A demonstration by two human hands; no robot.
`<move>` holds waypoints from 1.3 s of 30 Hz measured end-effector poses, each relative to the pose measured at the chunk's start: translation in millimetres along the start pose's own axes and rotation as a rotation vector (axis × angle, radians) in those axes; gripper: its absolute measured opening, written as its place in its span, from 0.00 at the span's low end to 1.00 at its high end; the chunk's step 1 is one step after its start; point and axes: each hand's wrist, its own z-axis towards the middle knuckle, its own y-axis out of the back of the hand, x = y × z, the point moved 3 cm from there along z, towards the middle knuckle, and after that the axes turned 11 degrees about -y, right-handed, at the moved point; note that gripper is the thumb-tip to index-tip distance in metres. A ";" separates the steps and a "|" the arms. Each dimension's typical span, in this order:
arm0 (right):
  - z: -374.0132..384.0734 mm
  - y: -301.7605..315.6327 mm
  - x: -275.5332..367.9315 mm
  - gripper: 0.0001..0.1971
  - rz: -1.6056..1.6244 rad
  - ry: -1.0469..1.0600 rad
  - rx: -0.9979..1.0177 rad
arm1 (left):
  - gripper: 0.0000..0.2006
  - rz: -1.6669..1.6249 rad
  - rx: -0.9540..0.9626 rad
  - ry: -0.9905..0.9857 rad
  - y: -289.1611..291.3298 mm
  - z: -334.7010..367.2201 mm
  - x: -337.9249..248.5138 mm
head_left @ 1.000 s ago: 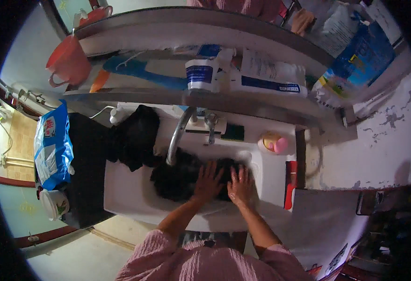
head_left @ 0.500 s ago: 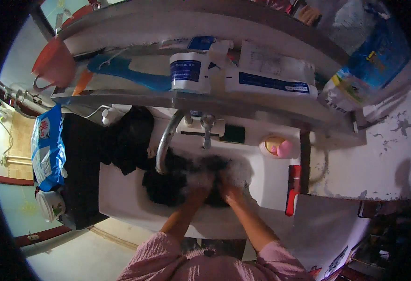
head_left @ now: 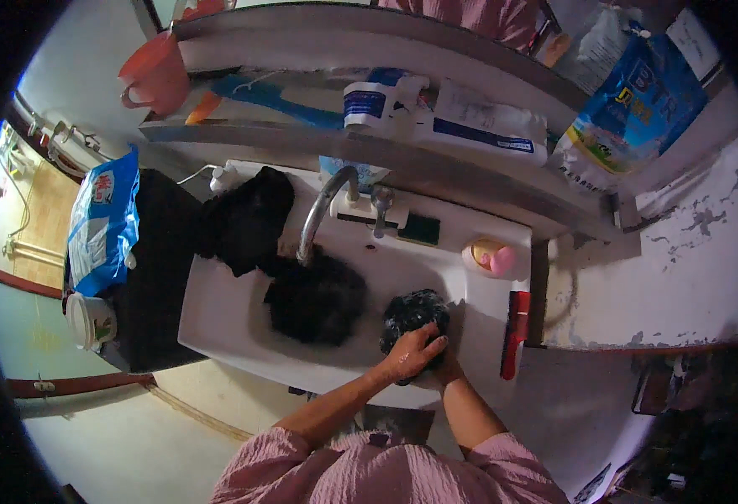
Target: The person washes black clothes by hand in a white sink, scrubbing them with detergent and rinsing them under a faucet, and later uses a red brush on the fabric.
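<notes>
left hand point(head_left: 411, 352): fingers half-curled against near side of sudsy black bundle point(head_left: 413, 312), which sits just beyond them; firm hold or not, can't tell. right hand point(head_left: 448, 370) mostly hidden beside it, grip unclear. second black cloth point(head_left: 318, 302) in sink point(head_left: 222, 311), left of fingers, apart. looks like rubbing or squeezing; next move seems to want both hands firm

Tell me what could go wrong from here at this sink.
The sudsy dark cloth in the hands is close to the basin's front edge, so it might slip or drip over it. The other black cloth, spread across the basin below the tap, could be covering the drain, which I cannot see, and slow any draining. The red-and-black item on the sink's right rim might get knocked off.
</notes>
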 end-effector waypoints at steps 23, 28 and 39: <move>26.3 -53.0 -45.6 0.24 -1.279 0.620 -0.040 | 0.31 1.200 -0.012 -0.227 52.5 16.4 111.2; 43.6 -77.5 -58.2 0.24 -1.435 0.447 0.097 | 0.27 1.271 -0.044 -0.220 53.8 31.9 131.1; 8.7 -30.0 -42.3 0.26 -0.231 -0.019 -0.149 | 0.19 0.481 -0.341 0.046 58.8 26.9 149.2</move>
